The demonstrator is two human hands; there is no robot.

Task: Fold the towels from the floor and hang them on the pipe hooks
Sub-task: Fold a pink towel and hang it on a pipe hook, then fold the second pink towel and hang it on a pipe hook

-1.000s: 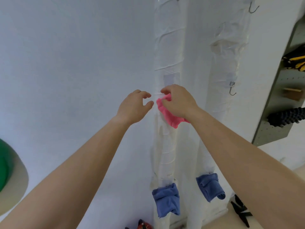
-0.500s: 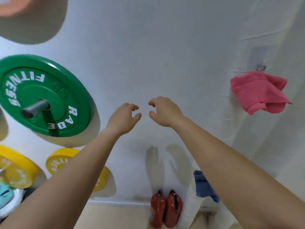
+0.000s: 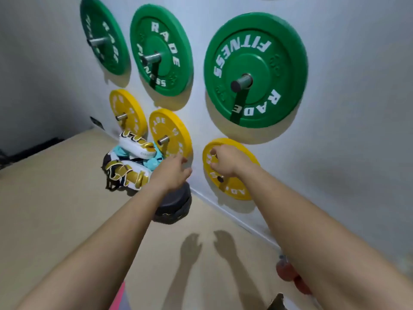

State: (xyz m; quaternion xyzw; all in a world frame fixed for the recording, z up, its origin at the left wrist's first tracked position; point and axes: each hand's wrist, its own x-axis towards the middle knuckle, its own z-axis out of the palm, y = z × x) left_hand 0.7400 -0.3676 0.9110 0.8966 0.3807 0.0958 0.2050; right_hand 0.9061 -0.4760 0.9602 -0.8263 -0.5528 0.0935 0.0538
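Both my arms reach forward over the beige floor (image 3: 55, 220). My left hand (image 3: 173, 173) and my right hand (image 3: 224, 161) hold nothing, their fingers loosely curled. A strip of pink cloth (image 3: 118, 297) shows at the bottom edge, under my left forearm. Light blue cloth (image 3: 152, 162) lies in a pile by the wall with white and gold pads (image 3: 131, 173), just left of my left hand. The pipes and their hooks are out of view.
Green weight plates (image 3: 257, 70) and yellow weight plates (image 3: 169, 133) hang on pegs on the white wall. A stack of black plates (image 3: 176, 204) lies on the floor under my left hand. Red objects (image 3: 288, 271) sit by the wall at lower right.
My right hand has let go of the pink towel, which stayed hanging on the pipe hook. My view has swung left and down from the pipes to the weight plates and floor.
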